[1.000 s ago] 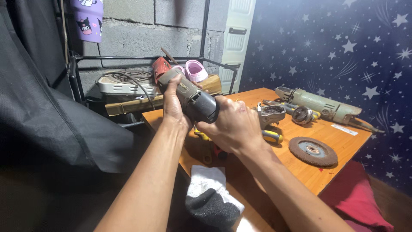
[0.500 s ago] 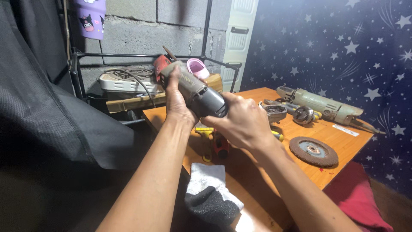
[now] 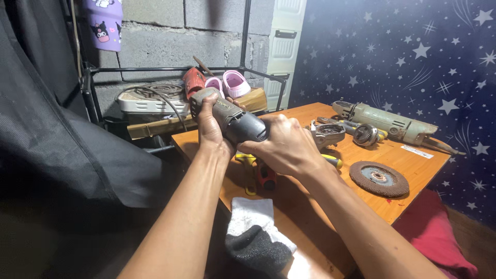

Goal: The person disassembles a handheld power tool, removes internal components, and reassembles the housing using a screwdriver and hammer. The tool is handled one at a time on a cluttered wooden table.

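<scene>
While the wooden table (image 3: pixel 413 170) sits low, both hands hold the grey grinder body (image 3: pixel 232 121) up over it. Left hand (image 3: pixel 211 132) and right hand (image 3: pixel 287 144) wrap tight. A loose grip could drop it on the grinding disc (image 3: pixel 378 179).

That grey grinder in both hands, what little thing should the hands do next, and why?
Probably lower the grey grinder onto the bare wooden table. Both the left hand and right hand hold it up in the air; resting it seems steadier.
</scene>
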